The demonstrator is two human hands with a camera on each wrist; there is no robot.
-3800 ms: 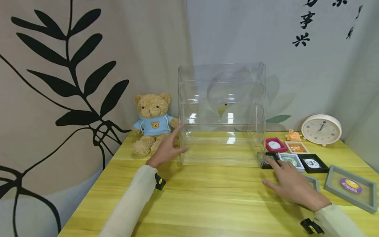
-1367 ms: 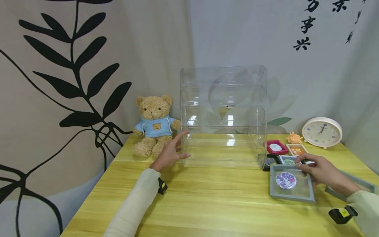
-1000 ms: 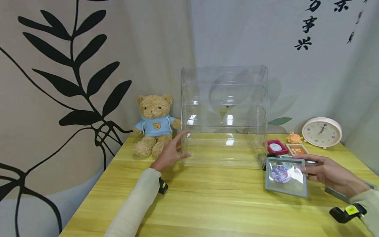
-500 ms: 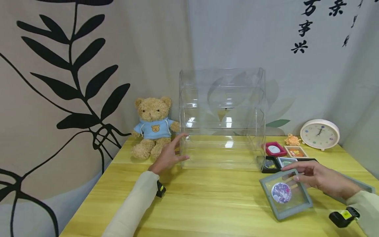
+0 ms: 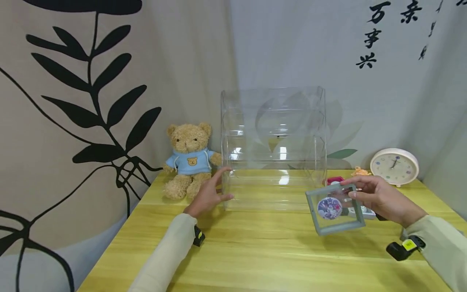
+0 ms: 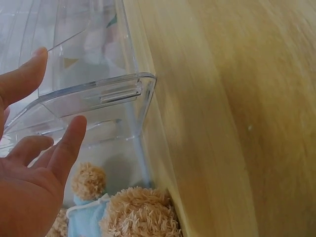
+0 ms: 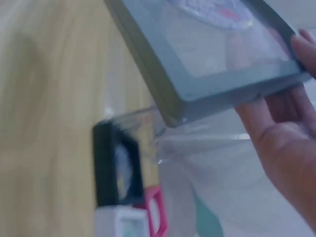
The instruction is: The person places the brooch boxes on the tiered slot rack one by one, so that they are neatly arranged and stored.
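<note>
Meeting a printed curtain (image 5: 189, 61) at its back edge, the wooden tabletop (image 5: 240, 255) carries a bear (image 5: 189, 162) at the back-left corner and a clock (image 5: 395, 166) at the back-right. A clear rack (image 5: 273, 163) stands midway along the back edge. The gray frame (image 5: 341, 228), with a purple badge (image 5: 330, 208) inside, is raised before the rack's right side, its upper corner pinched by the right hand (image 5: 386, 200). The left hand (image 5: 208, 194), fingers extended, is at the rack's left side; contact is unclear. Since half a second ago, the gray frame has moved left and towards the back edge; the left hand has stayed.
</note>
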